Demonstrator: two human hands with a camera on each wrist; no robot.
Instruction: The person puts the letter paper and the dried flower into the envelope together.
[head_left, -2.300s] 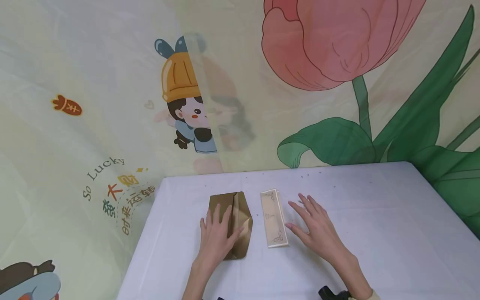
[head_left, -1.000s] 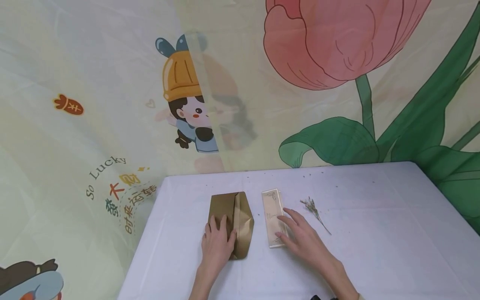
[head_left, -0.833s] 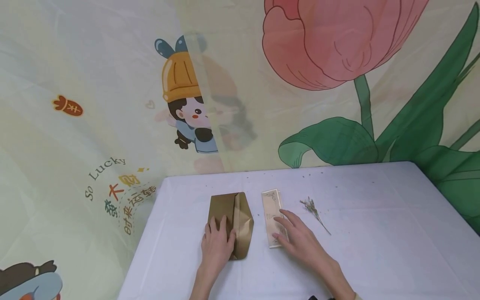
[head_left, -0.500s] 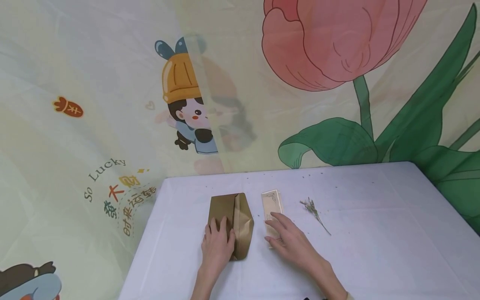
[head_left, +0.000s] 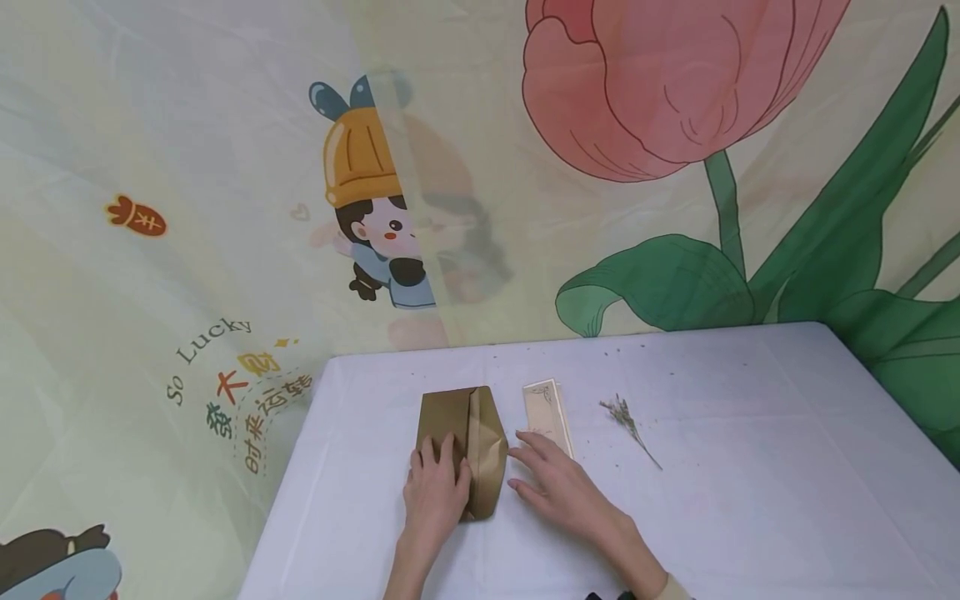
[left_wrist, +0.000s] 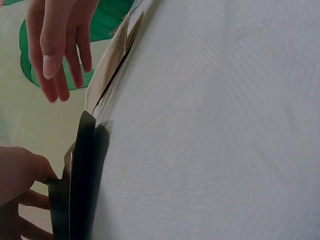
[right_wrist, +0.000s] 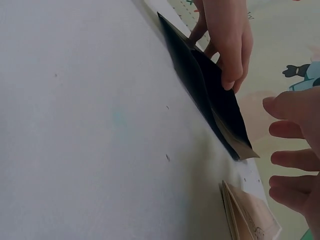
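A gold-brown envelope (head_left: 491, 442) lies on the white table, its pointed flap opened out to the right. My left hand (head_left: 435, 496) rests on its near left part, fingertips on the paper and thumb by the flap's fold. In the right wrist view the envelope (right_wrist: 200, 82) gapes slightly along its mouth. A folded cream card (head_left: 542, 407) with printed ornaments lies right of the envelope; its lower part is hidden in the head view by my right hand (head_left: 564, 493). That hand hovers with spread fingers beside the flap and holds nothing.
A small dried flower sprig (head_left: 624, 418) lies right of the card. Dark crumbs are scattered along the back of the white-covered table (head_left: 750, 467). Behind the table hangs a printed cloth (head_left: 465, 167) with a tulip and a cartoon figure.
My right hand first let go of the sprig on the right, then passed leftward over the card to the envelope's flap. My left hand slid slightly nearer and stayed on the envelope.
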